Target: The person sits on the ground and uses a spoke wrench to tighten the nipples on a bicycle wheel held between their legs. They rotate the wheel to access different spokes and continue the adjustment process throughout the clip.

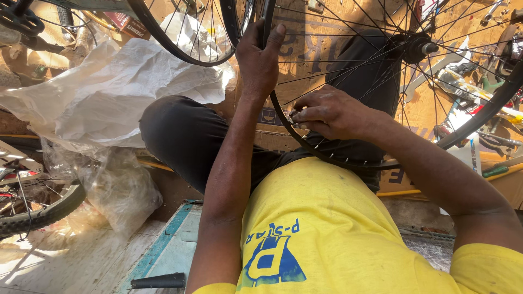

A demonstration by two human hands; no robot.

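Black and thin, the bicycle wheel rim (283,117) stands upright in front of the seated person, over the lap, with many silver spokes (354,81) running to the hub (417,48) at the upper right. The left hand (260,60) is closed around the upper left part of the rim, thumb on one side and fingers on the other. The right hand (327,113) is lower, at the inner edge of the rim, with fingers pinched together on a small metal piece where a spoke meets the rim; what this piece is, I cannot tell. The person wears a yellow shirt (338,228) and dark trousers (185,136). A second wheel (180,43) is just beside, at the upper left. White plastic sheets (120,92) lie on the left, and tools (479,81) lie on the cardboard (321,22) behind the wheel, on the right.
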